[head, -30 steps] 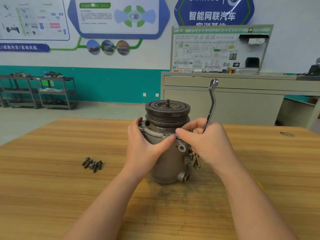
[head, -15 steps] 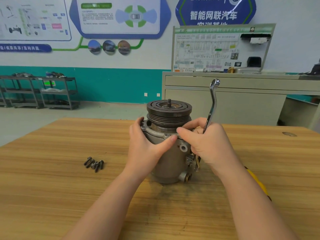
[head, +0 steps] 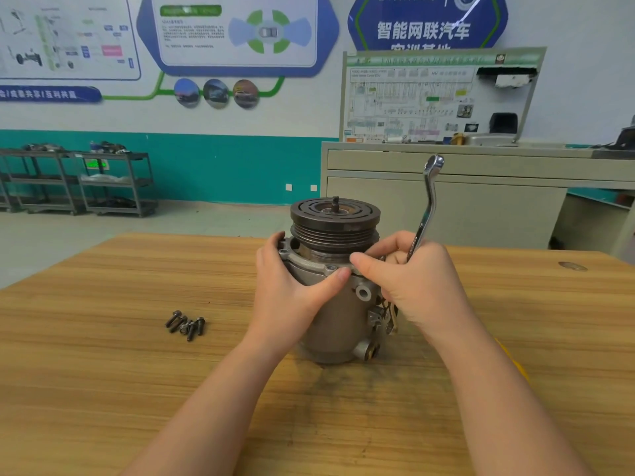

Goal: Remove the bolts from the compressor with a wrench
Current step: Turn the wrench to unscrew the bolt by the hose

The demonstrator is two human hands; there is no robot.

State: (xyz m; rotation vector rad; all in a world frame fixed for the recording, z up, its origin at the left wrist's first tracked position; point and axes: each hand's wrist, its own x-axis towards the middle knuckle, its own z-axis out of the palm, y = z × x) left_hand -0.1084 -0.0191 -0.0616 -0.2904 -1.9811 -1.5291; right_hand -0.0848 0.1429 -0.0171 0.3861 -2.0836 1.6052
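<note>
At the far left, against the teal-banded wall, two grey metal shelving carts [head: 82,182] are standing on the floor with loose parts lying on their shelves. Nearer, on the wooden tabletop [head: 103,389], a small cluster of dark bolts [head: 186,324] is lying together, well apart from the compressor and to its left.

The left hand [head: 292,293] is wrapping around the left side of the compressor [head: 338,324], its fingers curling round the far side of the housing while the thumb is pressing along the front of the flange, its tip nearly meeting the right thumb. The compressor is standing upright near the middle of the tabletop, with its dark grooved pulley [head: 335,218] facing up and a short threaded shaft sticking out of the centre. A bolt head is showing on the flange just beside the left thumb.

The right hand [head: 415,286] is gripping the right side of the compressor's flange, its fingers curling round the shank of a shiny wrench [head: 427,207] at the same time. The wrench is pointing up and slightly right out of the fist, its ring end standing clear above the pulley; its lower end is hidden behind the hand.

Behind, a beige cabinet [head: 481,201] is carrying a wiring-diagram board [head: 433,97].
</note>
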